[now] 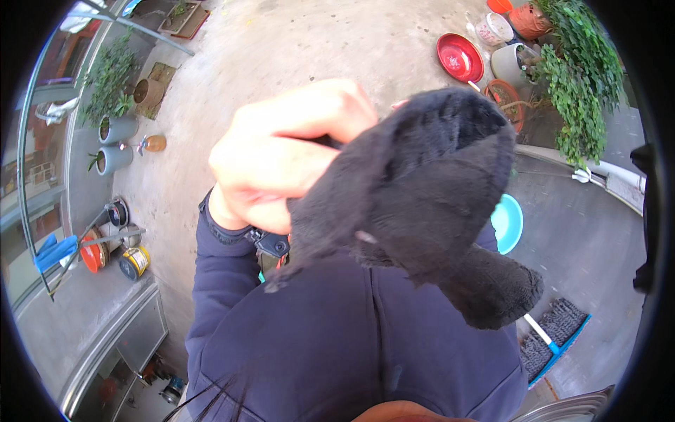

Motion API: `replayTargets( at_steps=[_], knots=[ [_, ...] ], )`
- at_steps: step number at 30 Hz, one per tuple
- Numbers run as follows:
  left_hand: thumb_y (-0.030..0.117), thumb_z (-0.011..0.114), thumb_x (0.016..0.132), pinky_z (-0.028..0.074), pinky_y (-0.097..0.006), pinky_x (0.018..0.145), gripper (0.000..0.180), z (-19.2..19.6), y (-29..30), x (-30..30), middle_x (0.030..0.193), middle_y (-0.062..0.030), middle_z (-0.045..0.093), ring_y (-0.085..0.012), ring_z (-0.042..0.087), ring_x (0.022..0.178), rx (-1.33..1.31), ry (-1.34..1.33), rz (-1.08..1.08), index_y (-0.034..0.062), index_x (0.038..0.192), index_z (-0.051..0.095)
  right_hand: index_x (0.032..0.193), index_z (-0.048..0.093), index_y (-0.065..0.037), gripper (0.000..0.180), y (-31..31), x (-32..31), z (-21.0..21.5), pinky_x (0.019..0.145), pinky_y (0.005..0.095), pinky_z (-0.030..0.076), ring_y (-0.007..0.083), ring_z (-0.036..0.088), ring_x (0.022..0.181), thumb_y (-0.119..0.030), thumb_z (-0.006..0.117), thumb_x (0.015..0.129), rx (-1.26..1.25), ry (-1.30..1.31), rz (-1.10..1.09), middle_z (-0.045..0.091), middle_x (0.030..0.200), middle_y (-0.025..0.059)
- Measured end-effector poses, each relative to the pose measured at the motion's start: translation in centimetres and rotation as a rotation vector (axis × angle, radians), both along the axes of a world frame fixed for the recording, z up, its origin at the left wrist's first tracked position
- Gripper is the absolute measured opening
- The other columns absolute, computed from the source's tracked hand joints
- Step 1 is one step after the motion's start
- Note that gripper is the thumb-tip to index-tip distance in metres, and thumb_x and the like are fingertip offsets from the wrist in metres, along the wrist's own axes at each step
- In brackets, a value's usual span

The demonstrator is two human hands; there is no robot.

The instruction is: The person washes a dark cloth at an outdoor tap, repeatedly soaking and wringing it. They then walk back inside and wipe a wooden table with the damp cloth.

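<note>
In front of my chest is a piece of black, plush fabric [429, 190], folded over on itself, with a rounded flap hanging at its lower right. My left hand [288, 151] is closed on the fabric's left edge, fingers bent, with a dark device strapped at the wrist. My right hand is not plainly seen; the fabric covers the place where it could be. Small pale patches, perhaps fingertips, show at the fabric's upper edge and near its lower middle, and I cannot tell whose hand they belong to.
Around me is a concrete yard. Potted plants [580, 77] and a red basin [460, 58] stand at the far right. A turquoise basin [507, 224] and a mop [552, 341] are on the right. Buckets [133, 262] and grey planters [114, 160] line the left.
</note>
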State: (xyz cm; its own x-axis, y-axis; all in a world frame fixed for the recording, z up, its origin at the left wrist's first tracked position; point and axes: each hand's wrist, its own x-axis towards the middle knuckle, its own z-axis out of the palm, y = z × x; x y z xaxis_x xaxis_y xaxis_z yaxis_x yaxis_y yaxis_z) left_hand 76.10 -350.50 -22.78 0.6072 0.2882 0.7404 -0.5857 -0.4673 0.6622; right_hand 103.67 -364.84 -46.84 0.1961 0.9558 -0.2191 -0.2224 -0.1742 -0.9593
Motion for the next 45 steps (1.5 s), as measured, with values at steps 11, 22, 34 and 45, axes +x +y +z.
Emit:
replayTargets(
  at_steps=[11,22,34,45],
  knots=[
    [0.010,0.078,0.078,0.051,-0.030,0.071,0.032,-3.2,22.7,22.9,0.089,-0.0079,0.065,-0.0174,0.061,0.080,-0.204,0.112,0.160,-0.0042,0.103,0.067,0.114,0.064,-0.002,0.026,27.6,21.5,0.5,0.081,0.0285,0.050,0.0142,0.064,0.093,-0.019,0.058,0.095,-0.056,0.008,0.163,0.068,0.102,0.0070],
    [0.034,0.052,0.099,0.044,-0.028,0.089,0.039,-12.8,52.1,45.7,0.102,-0.0030,0.065,-0.0119,0.056,0.098,-0.450,0.717,0.351,0.0011,0.117,0.064,0.138,0.039,-0.002,0.058,53.4,39.2,7.9,0.081,0.0427,0.056,0.0261,0.060,0.110,-0.045,0.047,0.099,0.090,0.535,0.121,0.052,0.131,0.0124],
    [0.047,0.035,0.101,0.028,-0.044,0.113,0.060,-17.9,90.0,60.6,0.151,-0.0069,0.036,-0.0252,0.033,0.138,-1.563,-0.030,-0.162,0.0092,0.147,0.030,0.128,0.048,-0.003,0.039,87.5,56.7,6.8,0.076,0.0326,0.057,0.0170,0.063,0.099,0.000,0.058,0.090,0.035,0.162,-0.154,0.058,0.119,0.0088],
    [0.075,0.039,0.086,0.021,-0.050,0.116,0.091,-18.5,114.3,75.4,0.147,-0.0128,0.042,-0.0316,0.035,0.138,-1.779,-0.277,-0.296,0.0026,0.141,0.041,0.124,0.054,-0.002,0.035,112.1,72.5,6.9,0.073,0.0335,0.057,0.0160,0.064,0.097,-0.020,0.058,0.095,-0.161,0.352,-0.076,0.062,0.113,0.0107]
  ],
)
